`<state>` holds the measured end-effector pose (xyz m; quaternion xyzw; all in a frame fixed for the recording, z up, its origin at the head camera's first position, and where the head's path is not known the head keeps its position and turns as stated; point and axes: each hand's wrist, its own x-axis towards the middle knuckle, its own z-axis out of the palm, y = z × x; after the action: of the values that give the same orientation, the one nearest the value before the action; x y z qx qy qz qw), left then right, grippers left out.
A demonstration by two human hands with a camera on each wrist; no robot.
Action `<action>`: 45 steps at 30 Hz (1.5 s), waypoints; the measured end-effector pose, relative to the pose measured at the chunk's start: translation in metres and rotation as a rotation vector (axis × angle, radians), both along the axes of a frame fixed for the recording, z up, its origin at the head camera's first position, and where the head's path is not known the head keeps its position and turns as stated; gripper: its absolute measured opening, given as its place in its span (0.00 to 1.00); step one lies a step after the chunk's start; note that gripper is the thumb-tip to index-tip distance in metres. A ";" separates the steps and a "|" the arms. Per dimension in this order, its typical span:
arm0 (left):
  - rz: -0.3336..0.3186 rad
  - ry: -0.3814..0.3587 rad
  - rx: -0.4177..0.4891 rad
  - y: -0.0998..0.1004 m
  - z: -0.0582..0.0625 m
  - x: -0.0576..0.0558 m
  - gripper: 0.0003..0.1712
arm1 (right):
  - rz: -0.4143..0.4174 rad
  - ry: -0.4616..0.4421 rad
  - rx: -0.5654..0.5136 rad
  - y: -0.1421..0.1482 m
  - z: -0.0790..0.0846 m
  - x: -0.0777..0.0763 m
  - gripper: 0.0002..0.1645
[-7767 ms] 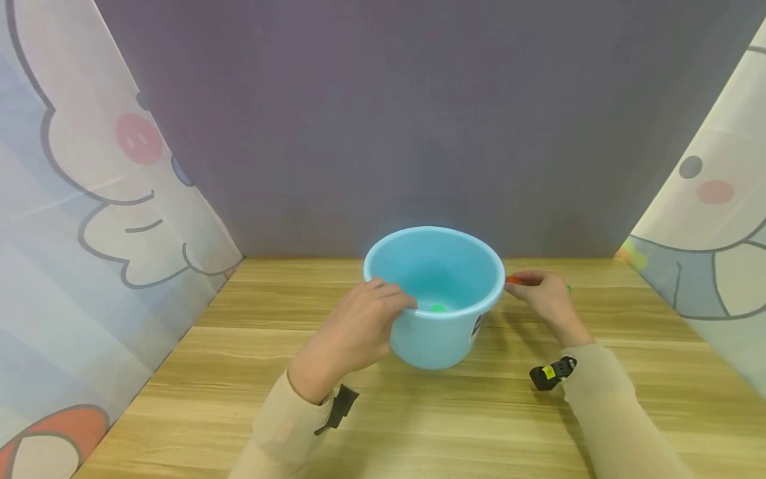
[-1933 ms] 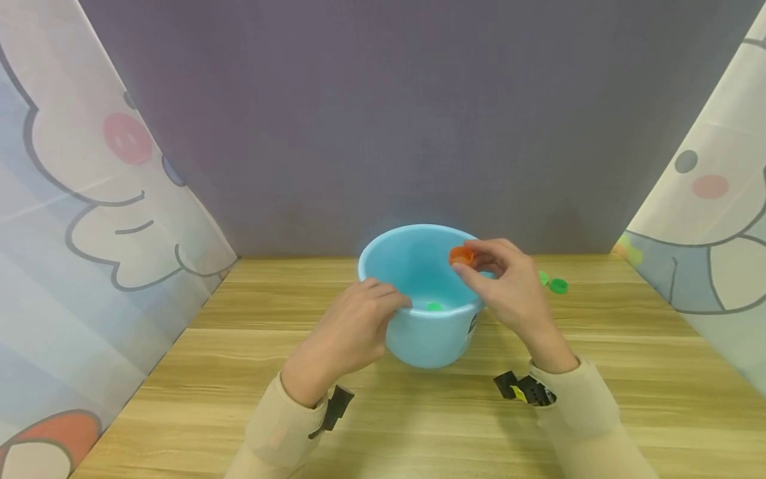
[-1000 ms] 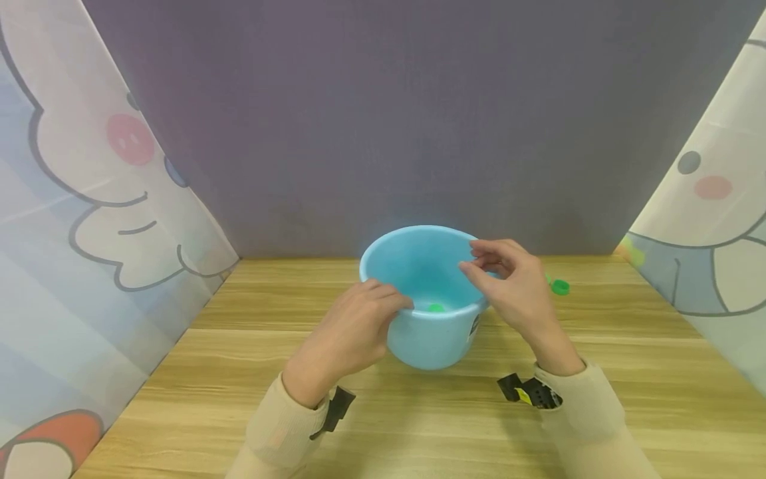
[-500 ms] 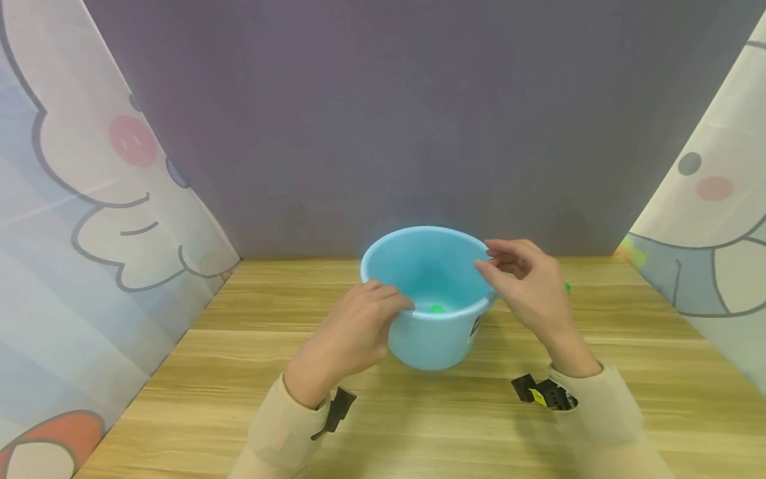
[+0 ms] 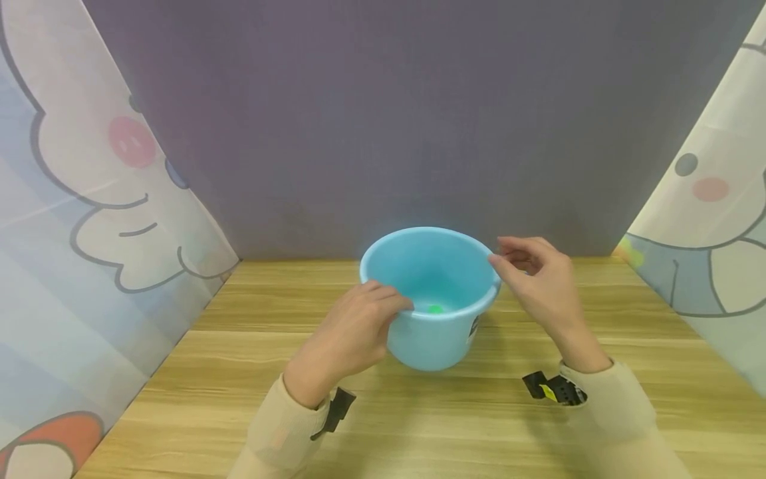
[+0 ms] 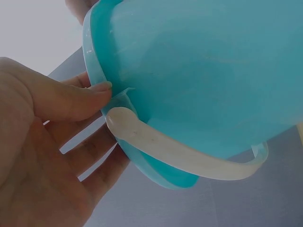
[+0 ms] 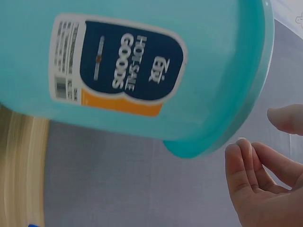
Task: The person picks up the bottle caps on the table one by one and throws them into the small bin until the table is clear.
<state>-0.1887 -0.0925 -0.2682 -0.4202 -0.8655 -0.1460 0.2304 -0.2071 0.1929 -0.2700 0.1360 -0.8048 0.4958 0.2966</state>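
A light blue plastic bucket (image 5: 431,339) stands upright on the wooden table. My left hand (image 5: 356,326) holds its near-left rim, and in the left wrist view the thumb (image 6: 97,97) lies on the outside below the lip, near the white handle (image 6: 189,156). Inside, at the bottom, a small green piece (image 5: 435,309) shows; the rest of the floor is hidden by the near wall. Just off the right rim is my right hand (image 5: 547,286), thumb and fingers parted with nothing between them, as the right wrist view also shows.
A printed label (image 7: 123,66) is on the bucket's right side. Behind the table (image 5: 287,372) rises a grey panel (image 5: 419,120). Cartoon-printed cloths (image 5: 108,199) border both sides. A small blue thing (image 7: 33,225) peeks in at the lower edge of the right wrist view.
The orange bottle cap my right hand pinched over the bucket is out of sight. That hand has since moved right, past the rim, and now covers the green caps. The left hand stays put.
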 end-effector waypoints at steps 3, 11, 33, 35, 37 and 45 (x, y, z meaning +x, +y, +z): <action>0.006 -0.002 -0.005 0.000 0.000 0.000 0.22 | -0.021 -0.004 0.030 0.006 -0.001 -0.002 0.20; 0.009 -0.009 -0.008 0.001 0.000 0.001 0.22 | -0.052 -0.024 0.118 0.020 -0.006 -0.007 0.22; -0.004 0.012 0.003 0.001 -0.001 0.000 0.22 | -0.135 -0.140 0.281 0.061 -0.017 -0.019 0.27; -0.006 0.015 0.004 0.001 -0.001 0.000 0.21 | -0.130 -0.140 0.290 0.064 -0.018 -0.019 0.27; -0.010 0.012 0.006 0.001 -0.001 0.000 0.20 | -0.128 -0.140 0.301 0.068 -0.019 -0.020 0.26; -0.012 0.003 0.004 0.001 0.000 0.000 0.21 | -0.145 -0.196 0.397 0.083 -0.022 -0.028 0.28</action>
<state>-0.1886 -0.0917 -0.2684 -0.4250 -0.8623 -0.1483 0.2317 -0.2350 0.2760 -0.2924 0.0848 -0.9192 0.3160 0.2193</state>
